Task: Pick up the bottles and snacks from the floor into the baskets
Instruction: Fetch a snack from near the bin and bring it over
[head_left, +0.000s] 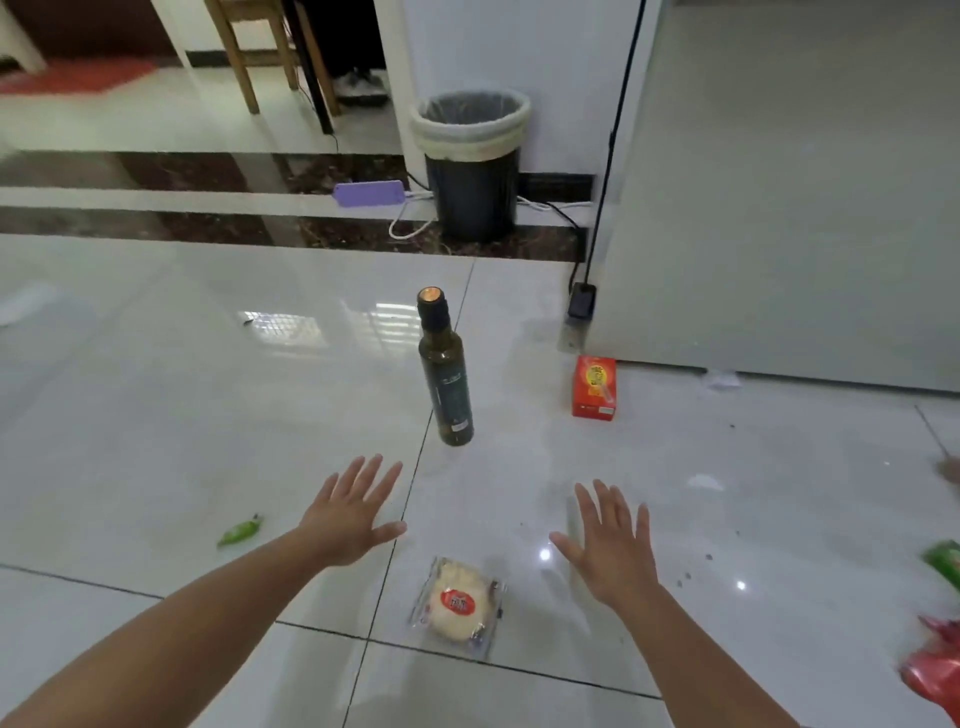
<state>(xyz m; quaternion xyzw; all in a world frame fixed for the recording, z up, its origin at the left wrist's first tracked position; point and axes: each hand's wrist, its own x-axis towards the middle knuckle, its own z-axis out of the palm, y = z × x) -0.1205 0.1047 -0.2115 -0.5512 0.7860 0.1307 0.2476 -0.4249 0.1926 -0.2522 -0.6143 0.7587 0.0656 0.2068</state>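
Above the glossy white tile floor both hands are held out palm-down, fingers spread, nothing gripped — left hand and right hand flank a wrapped bun lying flat on the floor just below and between them. A dark glass bottle is stood upright beyond the hands, near the left one; a red snack box stands further right, close to the grey wall panel. A green packet and a red packet are cut off at the right edge; a small green wrapper lies to the left. The step in hand is judged to be the reach before a first pick; no basket is seen, so the drop point cannot be told. The bun is probably the nearest target — a pinch on the film edge would be needed, since it lies flat. The bottle calls for a wrap round the body; glass on hard tile is a tip risk. Room: a lined bin, a purple power strip with cables, chair legs beyond a dark marble strip.
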